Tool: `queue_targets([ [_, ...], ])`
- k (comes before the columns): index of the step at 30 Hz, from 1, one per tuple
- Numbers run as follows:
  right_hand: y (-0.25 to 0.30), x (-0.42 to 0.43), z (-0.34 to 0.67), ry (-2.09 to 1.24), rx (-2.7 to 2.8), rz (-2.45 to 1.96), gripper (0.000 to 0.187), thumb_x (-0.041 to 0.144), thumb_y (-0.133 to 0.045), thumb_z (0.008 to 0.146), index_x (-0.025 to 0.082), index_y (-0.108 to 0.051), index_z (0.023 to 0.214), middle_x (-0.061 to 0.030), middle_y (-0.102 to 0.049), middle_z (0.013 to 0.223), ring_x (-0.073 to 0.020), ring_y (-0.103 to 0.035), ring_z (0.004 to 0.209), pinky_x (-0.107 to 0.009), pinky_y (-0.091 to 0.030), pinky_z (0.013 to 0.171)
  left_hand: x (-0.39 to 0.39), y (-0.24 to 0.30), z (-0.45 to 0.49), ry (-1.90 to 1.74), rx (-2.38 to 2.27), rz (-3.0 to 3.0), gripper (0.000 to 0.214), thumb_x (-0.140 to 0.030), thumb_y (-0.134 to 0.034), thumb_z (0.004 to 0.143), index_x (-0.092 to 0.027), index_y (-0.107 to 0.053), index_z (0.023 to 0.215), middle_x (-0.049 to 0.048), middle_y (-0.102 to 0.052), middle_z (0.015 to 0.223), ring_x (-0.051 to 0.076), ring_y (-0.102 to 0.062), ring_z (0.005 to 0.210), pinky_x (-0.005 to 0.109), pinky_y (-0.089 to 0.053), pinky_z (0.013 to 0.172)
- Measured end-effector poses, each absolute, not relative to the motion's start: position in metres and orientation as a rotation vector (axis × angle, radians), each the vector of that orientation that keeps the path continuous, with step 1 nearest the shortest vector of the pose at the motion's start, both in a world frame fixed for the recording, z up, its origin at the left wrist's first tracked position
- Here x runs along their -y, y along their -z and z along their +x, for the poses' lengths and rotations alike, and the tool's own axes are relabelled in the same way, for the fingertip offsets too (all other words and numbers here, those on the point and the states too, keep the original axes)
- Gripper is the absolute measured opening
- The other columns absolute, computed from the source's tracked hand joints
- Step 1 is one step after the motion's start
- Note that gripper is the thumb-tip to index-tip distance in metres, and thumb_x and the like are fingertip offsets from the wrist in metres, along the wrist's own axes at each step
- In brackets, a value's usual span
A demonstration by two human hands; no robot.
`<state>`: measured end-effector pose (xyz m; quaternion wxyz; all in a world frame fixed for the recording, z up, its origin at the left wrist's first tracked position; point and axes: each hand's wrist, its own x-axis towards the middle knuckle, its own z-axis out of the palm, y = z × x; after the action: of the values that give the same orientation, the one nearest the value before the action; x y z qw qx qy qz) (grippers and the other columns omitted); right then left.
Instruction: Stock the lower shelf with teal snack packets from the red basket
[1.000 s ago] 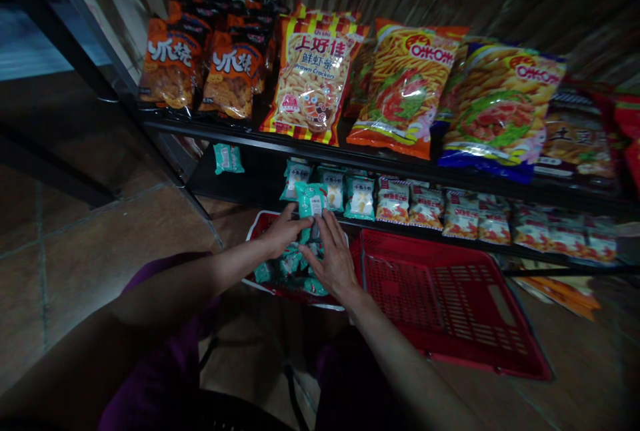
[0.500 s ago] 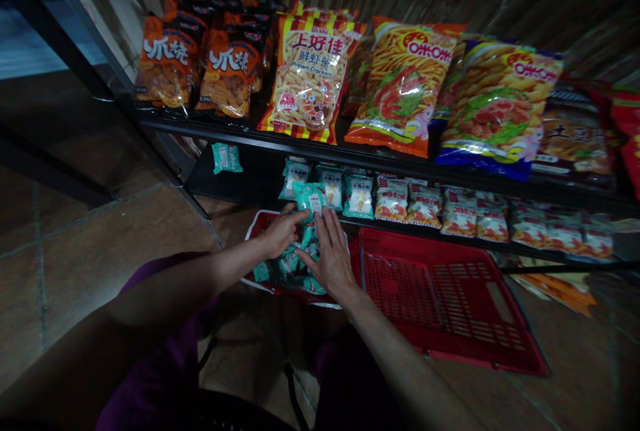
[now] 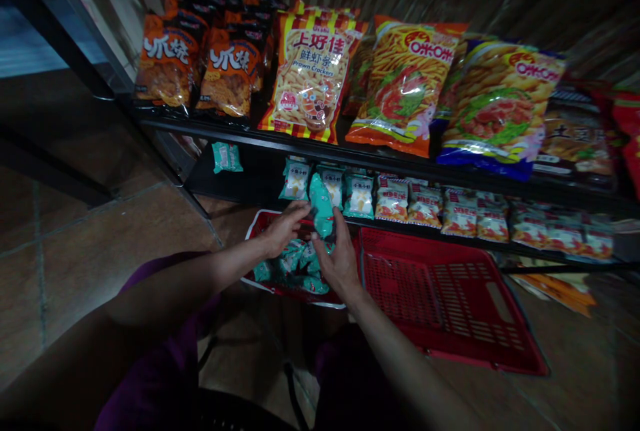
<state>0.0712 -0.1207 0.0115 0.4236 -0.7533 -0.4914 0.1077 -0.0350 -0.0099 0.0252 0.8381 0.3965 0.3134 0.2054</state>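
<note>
While our left hand and right hand grip the teal snack packet between them – over the red shopping basket – we do best pressing its edges lightly, to avoid crushing it.

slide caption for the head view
Teal packet held between left hand and right hand over a red basket of packets.

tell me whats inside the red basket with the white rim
Small teal packets lie inside the red basket. The hands and the held packet cover part of it, and its bottom beneath the pile cannot be seen.
</note>
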Motion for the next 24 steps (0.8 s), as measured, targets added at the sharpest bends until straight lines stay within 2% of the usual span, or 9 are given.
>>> queue_targets([
  [4,-0.018,0.118,0.074,-0.544,0.696,-1.689,0.062,0.041,-0.058,0.078,0.023,-0.040,0.135,-0.0088,-0.055,0.130,-0.0234,-0.051,0.119,-0.042,-0.041,0.099,0.007,-0.030,-0.037,-0.458,-0.625,0.946,0.036,-0.037,-0.062,0.076,-0.022,-0.058,0.108,0.0037,-0.063,0.094,0.014,-0.062,0.078,0.026,-0.048,0.068],
  [7,-0.018,0.113,0.076,-0.671,0.398,-1.487,0.052,0.043,-0.056,0.076,0.025,-0.050,0.124,-0.0041,-0.062,0.119,-0.0207,-0.058,0.109,-0.038,-0.048,0.090,0.002,-0.029,-0.034,-0.557,-0.650,1.017,0.031,-0.028,-0.064,0.074,-0.018,-0.060,0.103,0.0044,-0.063,0.092,0.014,-0.062,0.075,0.026,-0.049,0.071],
  [10,-0.019,0.108,0.079,-0.839,0.252,-1.332,0.041,0.043,-0.053,0.075,0.021,-0.059,0.109,-0.0056,-0.068,0.107,-0.0220,-0.062,0.101,-0.039,-0.051,0.084,-0.005,-0.025,-0.031,-0.659,-0.834,1.073,0.020,-0.020,-0.062,0.074,-0.017,-0.063,0.094,0.0032,-0.063,0.089,0.012,-0.060,0.076,0.024,-0.048,0.072],
  [14,-0.022,0.107,0.081,-1.039,0.089,-1.147,0.029,0.037,-0.056,0.075,0.021,-0.064,0.098,-0.0044,-0.070,0.102,-0.0214,-0.064,0.099,-0.038,-0.052,0.086,-0.010,-0.024,-0.030,-0.665,-0.986,0.969,0.022,-0.019,-0.065,0.074,-0.018,-0.062,0.096,0.0027,-0.061,0.089,0.011,-0.058,0.081,0.022,-0.048,0.073],
  [18,-0.022,0.107,0.079,-1.107,0.013,-1.089,0.023,0.029,-0.055,0.076,0.020,-0.065,0.095,-0.0029,-0.071,0.100,-0.0184,-0.064,0.096,-0.033,-0.052,0.086,-0.010,-0.033,-0.032,-0.624,-0.946,0.807,0.031,-0.022,-0.066,0.076,-0.017,-0.057,0.105,0.0039,-0.062,0.087,0.010,-0.059,0.072,0.023,-0.051,0.068],
  [24,-0.021,0.107,0.078,-1.196,-0.144,-1.065,0.016,0.021,-0.057,0.074,0.020,-0.066,0.087,-0.0014,-0.073,0.085,-0.0158,-0.066,0.074,-0.025,-0.053,0.058,-0.016,-0.038,-0.033,-0.667,-0.906,0.704,0.016,-0.021,-0.067,0.075,-0.015,-0.059,0.087,0.0015,-0.063,0.074,0.009,-0.059,0.064,0.021,-0.049,0.063],
])
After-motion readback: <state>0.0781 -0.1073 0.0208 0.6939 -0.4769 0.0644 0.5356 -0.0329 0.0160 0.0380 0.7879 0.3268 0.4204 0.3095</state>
